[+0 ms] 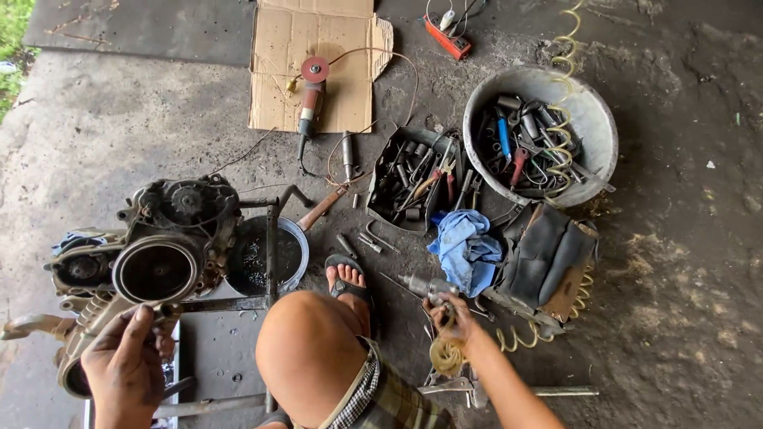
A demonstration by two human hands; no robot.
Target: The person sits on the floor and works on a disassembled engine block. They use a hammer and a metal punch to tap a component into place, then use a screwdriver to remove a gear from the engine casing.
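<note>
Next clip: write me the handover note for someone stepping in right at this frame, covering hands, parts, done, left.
Left hand: gripping the edge of the engine casing, which sits on a metal stand.
Right hand: closed on the air tool, its coiled hose trailing on the floor.
Nearby: blue rag, open tool tray, basin of tools, angle grinder on cardboard.
Done: casing's round opening is uncovered.
Left: air tool not yet at the casing.

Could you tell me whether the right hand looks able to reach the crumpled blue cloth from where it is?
Probably yes: the right hand sits just below the crumpled blue cloth, with only the metal tool it grips between.
</note>
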